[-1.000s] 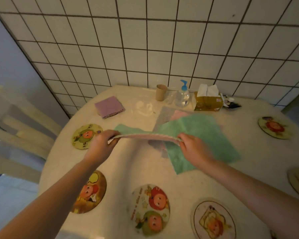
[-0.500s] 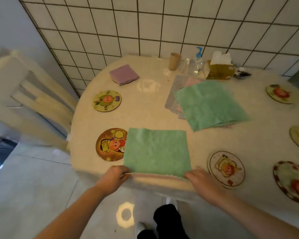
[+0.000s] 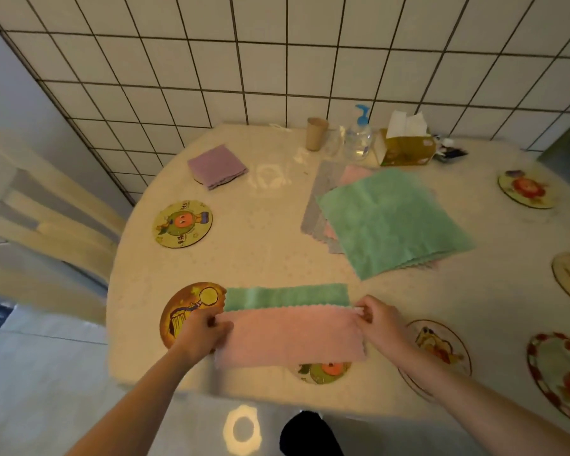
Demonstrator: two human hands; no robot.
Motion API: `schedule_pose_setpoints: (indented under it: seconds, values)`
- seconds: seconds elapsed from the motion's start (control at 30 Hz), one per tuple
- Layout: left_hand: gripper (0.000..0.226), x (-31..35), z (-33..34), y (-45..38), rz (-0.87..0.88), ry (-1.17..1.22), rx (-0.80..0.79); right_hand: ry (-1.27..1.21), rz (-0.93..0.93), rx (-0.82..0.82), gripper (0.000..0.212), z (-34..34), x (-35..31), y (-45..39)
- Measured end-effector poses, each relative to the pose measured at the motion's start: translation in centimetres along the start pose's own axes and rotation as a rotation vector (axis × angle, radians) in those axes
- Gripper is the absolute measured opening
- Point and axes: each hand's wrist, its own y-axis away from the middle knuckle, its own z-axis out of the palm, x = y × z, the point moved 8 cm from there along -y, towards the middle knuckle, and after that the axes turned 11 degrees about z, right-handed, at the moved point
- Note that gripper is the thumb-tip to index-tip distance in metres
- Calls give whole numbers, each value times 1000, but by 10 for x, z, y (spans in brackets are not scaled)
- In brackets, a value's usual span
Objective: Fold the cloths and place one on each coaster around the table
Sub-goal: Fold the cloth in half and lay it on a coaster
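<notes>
A cloth, green on one side and pink on the other (image 3: 290,334), lies at the table's near edge. Its near half is turned over toward the wall, pink face up, with a green strip showing beyond. My left hand (image 3: 201,334) pinches its left corner and my right hand (image 3: 377,319) pinches its right corner. The cloth covers most of a coaster (image 3: 323,371). A brown coaster (image 3: 185,311) sits by my left hand. A stack of unfolded cloths (image 3: 389,222), green on top, lies mid-table. A folded purple cloth (image 3: 216,166) rests on a far coaster.
More round picture coasters ring the table: one at left (image 3: 182,223), one under my right wrist (image 3: 441,347), several at right (image 3: 525,189). A paper cup (image 3: 316,133), pump bottle (image 3: 358,136) and tissue box (image 3: 405,148) stand by the tiled wall. A chair (image 3: 40,222) stands left.
The cloth was held in the air, then laid flat green side up at the near edge. Now both hands have lifted its near edge and are folding it away, pink side up.
</notes>
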Motion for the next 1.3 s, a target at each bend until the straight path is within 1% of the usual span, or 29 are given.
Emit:
schedule_pose_setpoints:
  seconds: [0.03,0.13,0.2,0.23,0.33,0.4,0.57,0.77,0.87,0.97,1.1,1.13,1.17,1.2,1.23,1.27,1.3]
  values:
    - [11,1,0,-5,-17,-18,8,-23,29,-13,2,3,-1,-9]
    - [24,6,2,-28,-46,-75,21,-67,82,-71,8,15,3,-44]
    - [28,6,2,-40,-82,-120,33,-83,112,-107,8,20,7,-59]
    - [28,6,1,-43,-95,-148,31,-98,127,-129,6,22,8,-64]
    - [17,5,2,-54,-115,-199,6,-113,151,-182,4,26,12,-77]
    - [16,2,1,-57,-137,-218,8,-113,166,-200,7,29,14,-83]
    - [21,1,1,-64,-141,-284,27,-95,210,-213,8,34,19,-91]
    - [17,-1,4,-67,-198,-244,55,-93,250,-209,9,37,19,-98]
    - [17,-3,6,-69,-205,-260,59,-48,242,-192,17,37,17,-100]
    - [17,-4,8,-69,-203,-267,86,4,230,-174,22,38,16,-102]
    - [17,-6,6,-62,-210,-270,182,-44,268,-184,15,41,20,-102]
    - [19,-1,2,-59,-156,-352,237,-67,276,-181,12,39,20,-101]
    - [25,10,0,-55,-18,-533,279,-86,272,-168,11,38,19,-100]
    - [35,24,7,-50,156,-711,272,-87,259,-132,12,33,17,-98]
    - [45,37,23,-41,344,-812,225,-70,232,-76,13,26,13,-93]
    - [50,45,43,-30,494,-838,132,-29,181,-14,13,16,6,-86]
    - [51,51,64,-18,599,-804,35,28,87,34,13,8,-5,-76]
